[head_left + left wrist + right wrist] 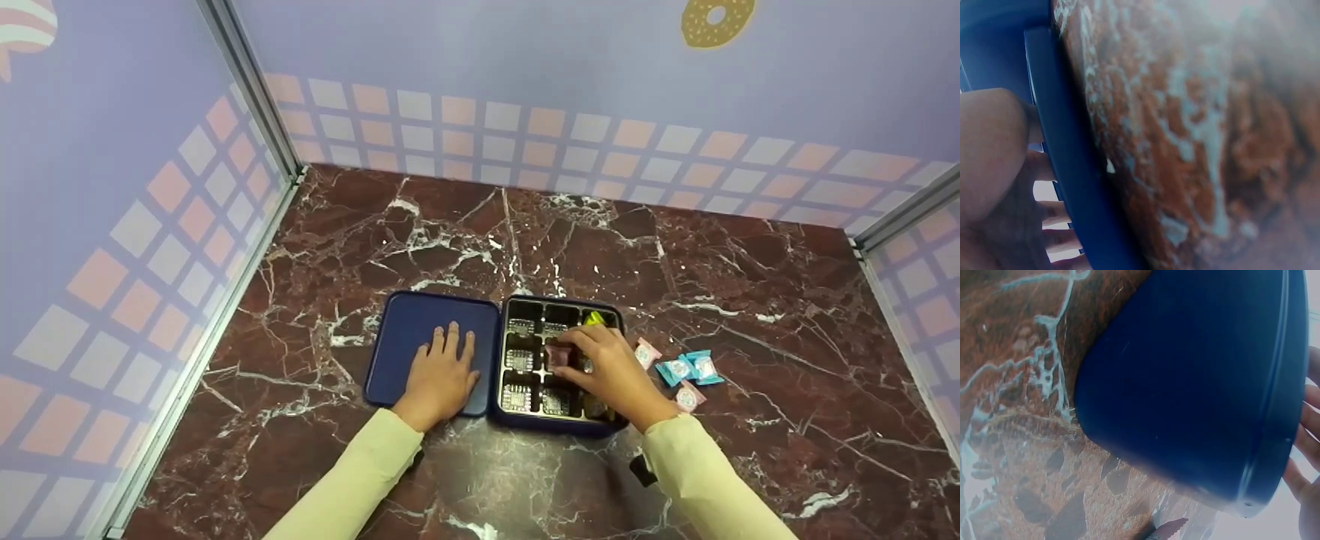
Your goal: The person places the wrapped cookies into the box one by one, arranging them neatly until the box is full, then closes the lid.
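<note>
Nearest are two pale-yellow sleeves [352, 480], the person's arms reaching forward over a dark red marble-patterned tabletop [450, 480]. The left hand [439, 379] lies with fingers extended and slightly spread on a shallow, dark-blue square lid [405, 326], gripping nothing. The right hand [611, 367] is nearly closed, thumb and fingers pinching a small, dark reddish-brown wrapped piece [557, 355] at the middle compartment of a deep, dark-blue square box [555, 426]; whether the piece touches the compartment floor cannot be told.

A loose pinch on the small wrapper could let it slip into a neighbouring compartment, and knuckles catching the dividers could shift the box. The right wrist, passing close by, might nudge the lower pink-wrapped sweet [688, 397].

Inside the box, a black, gold-edged insert [538, 401] has nine compartments. A brownish piece [594, 406] sits in the near right one, a yellow-green wrapped piece [595, 318] in the far right. Silvery patterning shows in others, its nature unclear.
</note>
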`<act>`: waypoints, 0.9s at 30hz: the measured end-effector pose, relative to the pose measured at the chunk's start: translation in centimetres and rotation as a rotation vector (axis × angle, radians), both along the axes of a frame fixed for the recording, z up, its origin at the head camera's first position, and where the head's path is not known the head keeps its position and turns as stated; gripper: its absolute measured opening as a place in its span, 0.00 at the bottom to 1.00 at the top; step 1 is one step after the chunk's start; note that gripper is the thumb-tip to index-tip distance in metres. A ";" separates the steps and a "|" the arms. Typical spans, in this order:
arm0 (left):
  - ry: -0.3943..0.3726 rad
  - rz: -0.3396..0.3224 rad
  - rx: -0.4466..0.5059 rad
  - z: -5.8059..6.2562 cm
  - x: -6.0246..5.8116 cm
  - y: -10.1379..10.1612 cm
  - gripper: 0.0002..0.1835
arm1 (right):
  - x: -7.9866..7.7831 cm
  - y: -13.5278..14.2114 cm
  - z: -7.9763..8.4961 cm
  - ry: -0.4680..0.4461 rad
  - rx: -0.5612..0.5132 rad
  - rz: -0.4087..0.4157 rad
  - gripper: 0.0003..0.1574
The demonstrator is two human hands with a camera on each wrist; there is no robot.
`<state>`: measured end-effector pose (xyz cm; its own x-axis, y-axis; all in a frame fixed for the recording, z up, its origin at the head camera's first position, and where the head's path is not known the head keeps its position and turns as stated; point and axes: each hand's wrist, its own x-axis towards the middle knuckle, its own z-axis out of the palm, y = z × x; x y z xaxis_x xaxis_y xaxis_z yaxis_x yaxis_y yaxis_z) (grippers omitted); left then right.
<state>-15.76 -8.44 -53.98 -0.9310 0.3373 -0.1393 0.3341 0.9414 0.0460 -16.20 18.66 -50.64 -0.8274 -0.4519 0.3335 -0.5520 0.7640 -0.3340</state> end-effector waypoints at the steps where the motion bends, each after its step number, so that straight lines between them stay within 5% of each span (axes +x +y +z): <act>1: 0.000 0.001 0.001 0.0 0.0 0.0 0.35 | 0.0 0.0 0.0 0.005 0.001 0.002 0.27; 11: 0.037 -0.004 -0.003 0.1 0.1 0.0 0.34 | 0.1 0.7 0.0 0.007 0.001 -0.004 0.25; 27: -0.011 0.001 0.004 0.0 0.0 0.0 0.34 | 0.8 2.2 0.0 0.024 -0.034 -0.060 0.25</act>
<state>-15.74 -8.48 -53.93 -0.9297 0.3372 -0.1483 0.3329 0.9414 0.0540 -15.44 20.89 -50.62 -0.8439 -0.3900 0.3683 -0.5141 0.7840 -0.3478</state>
